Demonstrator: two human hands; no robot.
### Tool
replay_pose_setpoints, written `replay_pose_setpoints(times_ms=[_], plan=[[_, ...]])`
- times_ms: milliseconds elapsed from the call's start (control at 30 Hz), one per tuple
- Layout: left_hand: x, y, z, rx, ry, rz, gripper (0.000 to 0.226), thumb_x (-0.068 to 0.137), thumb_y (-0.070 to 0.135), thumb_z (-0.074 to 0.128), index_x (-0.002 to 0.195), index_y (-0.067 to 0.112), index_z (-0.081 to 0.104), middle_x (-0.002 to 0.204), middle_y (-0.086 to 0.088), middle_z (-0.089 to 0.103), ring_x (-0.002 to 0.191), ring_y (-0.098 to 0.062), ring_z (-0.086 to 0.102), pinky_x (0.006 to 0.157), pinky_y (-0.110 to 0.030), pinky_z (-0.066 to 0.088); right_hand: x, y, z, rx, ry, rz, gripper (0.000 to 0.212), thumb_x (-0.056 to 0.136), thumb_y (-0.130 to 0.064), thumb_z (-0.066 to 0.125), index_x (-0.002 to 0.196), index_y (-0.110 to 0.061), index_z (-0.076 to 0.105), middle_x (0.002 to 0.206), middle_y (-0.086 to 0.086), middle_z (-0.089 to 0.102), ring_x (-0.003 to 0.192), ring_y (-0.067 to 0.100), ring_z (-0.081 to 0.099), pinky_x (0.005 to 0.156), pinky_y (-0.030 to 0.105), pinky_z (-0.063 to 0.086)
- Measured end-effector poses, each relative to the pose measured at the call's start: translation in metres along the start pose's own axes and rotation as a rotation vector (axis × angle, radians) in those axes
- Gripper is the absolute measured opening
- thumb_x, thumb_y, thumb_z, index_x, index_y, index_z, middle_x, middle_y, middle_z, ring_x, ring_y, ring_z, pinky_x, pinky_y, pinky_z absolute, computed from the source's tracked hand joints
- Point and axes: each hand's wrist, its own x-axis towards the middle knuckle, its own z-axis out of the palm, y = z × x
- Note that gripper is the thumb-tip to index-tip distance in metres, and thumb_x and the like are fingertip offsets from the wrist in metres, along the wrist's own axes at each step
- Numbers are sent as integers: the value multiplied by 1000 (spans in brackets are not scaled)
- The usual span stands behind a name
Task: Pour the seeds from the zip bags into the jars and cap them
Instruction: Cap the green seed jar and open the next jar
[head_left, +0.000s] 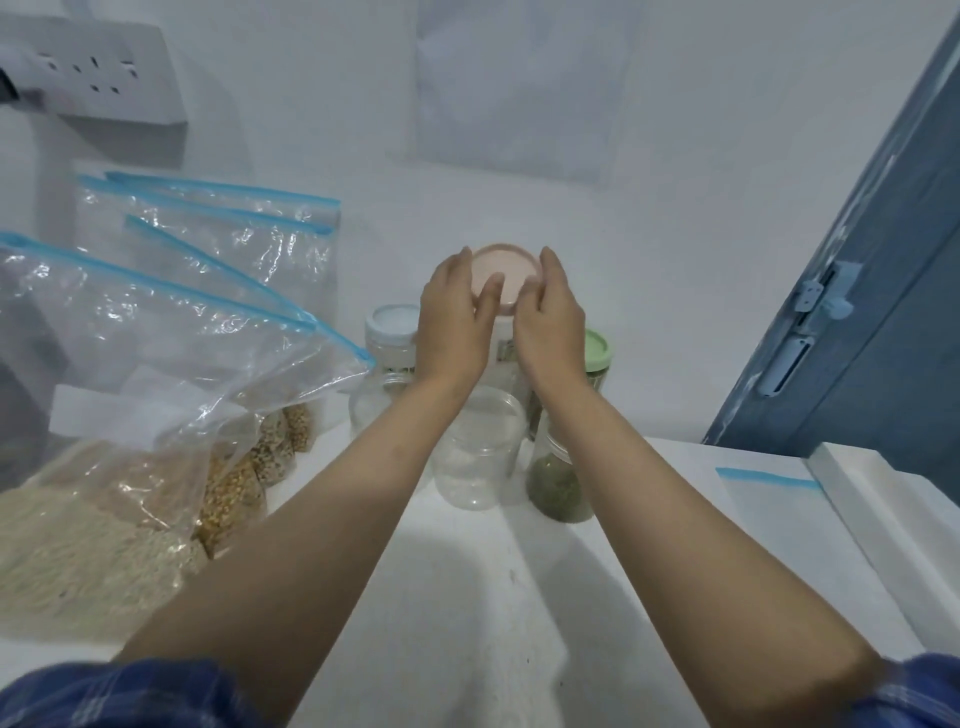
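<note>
A jar with a pink lid (506, 270) stands at the back of a cluster of jars. My left hand (454, 322) and my right hand (550, 322) grip the pink lid from either side, fingers curled round its rim. In front stands an open clear jar (475, 457) with nothing in it, and an open jar of green seeds (558, 491) to its right. A white-lidded jar (392, 322) and a green-lidded jar (597, 351) flank my hands. Several blue-zipped bags of seeds (171, 364) lean at the left.
The white table (467, 597) reaches to the wall. A flat zip bag (769, 478) lies at the right beside a white box (883, 509). A blue door (857, 312) stands at the right. A power socket (93, 73) is on the wall at upper left.
</note>
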Motion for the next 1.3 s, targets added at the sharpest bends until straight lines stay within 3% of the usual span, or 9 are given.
replay_pose_setpoints(times_ms=[133,200,300,433,600,767,967,1067,1300], plan=[[-23,28,-23,-240,153,23,58,96,45,55,142,9,48,127,3,51,117,-14,51,103,-33,43,-33,-20,-21,49,81,-57,50,107,-30,32,155,-18,27,140,0,43,137,17,38,110,25,28],[-43,42,-34,-344,171,-15,60,93,54,50,138,14,51,118,13,48,109,4,51,97,-20,43,-57,-23,-31,66,110,-92,46,106,-37,35,148,-19,39,124,-6,43,125,15,46,110,36,36],[-88,54,-46,-477,145,-93,42,97,47,50,130,21,55,118,15,50,106,14,50,90,-7,40,-98,-21,-41,183,106,-99,47,98,-48,38,134,-19,48,121,-5,44,113,4,48,103,27,40],[-149,45,-52,-613,70,-215,51,86,60,46,123,26,54,126,0,57,116,-9,56,96,-20,46,-155,-5,-49,269,28,-57,52,87,-59,36,123,-24,46,121,-7,45,114,1,48,97,18,41],[-201,18,-48,-579,-29,-239,49,89,56,46,125,24,52,123,-3,57,111,-12,58,92,-25,48,-205,24,-50,351,-59,62,27,92,-40,44,118,-29,45,115,-10,56,102,-3,55,83,12,45],[-226,8,-48,-546,-69,-221,37,92,53,44,123,34,49,125,-1,54,115,-13,55,96,-28,47,-229,34,-53,380,-78,84,21,95,-29,43,115,-30,44,102,-38,55,98,-13,55,80,6,41],[-227,6,-49,-592,-175,-226,56,93,67,37,134,29,40,110,35,58,104,4,59,85,-10,44,-226,34,-50,384,-74,153,27,92,-34,42,119,-33,46,97,-39,57,95,-12,56,77,7,43],[-225,5,-50,-609,-218,-206,95,79,86,38,140,13,37,119,23,59,111,8,57,90,-9,43,-224,34,-48,376,-33,156,34,93,-31,40,124,-22,51,96,-33,61,93,-13,57,76,5,42],[-220,-3,-46,-639,-288,-244,107,72,90,43,136,5,45,126,0,61,118,-10,59,95,-19,46,-209,37,-48,369,-40,186,29,100,-12,38,106,-33,57,92,-32,65,91,-13,57,78,6,43]])
